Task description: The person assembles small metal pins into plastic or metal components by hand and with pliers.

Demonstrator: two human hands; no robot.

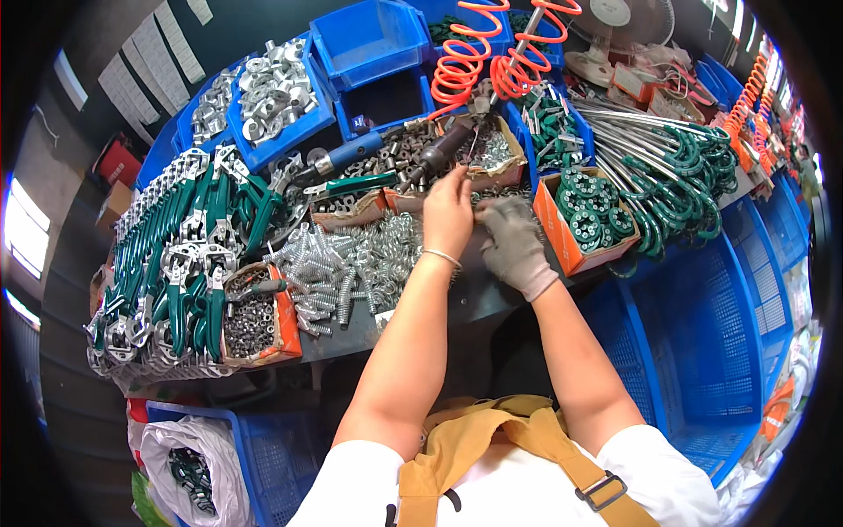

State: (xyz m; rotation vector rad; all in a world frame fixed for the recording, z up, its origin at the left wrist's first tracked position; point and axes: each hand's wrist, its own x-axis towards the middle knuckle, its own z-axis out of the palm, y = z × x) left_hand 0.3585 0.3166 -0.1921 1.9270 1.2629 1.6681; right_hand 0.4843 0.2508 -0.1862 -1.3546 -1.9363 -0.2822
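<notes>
Both hands meet over the middle of the crowded workbench [492, 299]: the bare left hand [448, 215] has its fingers pinched together at a small metal part [463, 169] in front of the cardboard box of hardware [493, 151], though how firmly it grips cannot be told, while the gloved right hand [514, 241] is curled just beside it, its contents hidden. On progress, finished green-handled clamps [189, 263] lie ranked at left, while a heap of loose springs [351, 263] and a box of nuts [255, 321] remain, so much appears left.

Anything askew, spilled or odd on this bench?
The small orange carton of nuts left of the left hand looks torn and sagging. Springs lie in a loose heap on the bench, not in a bin.
</notes>
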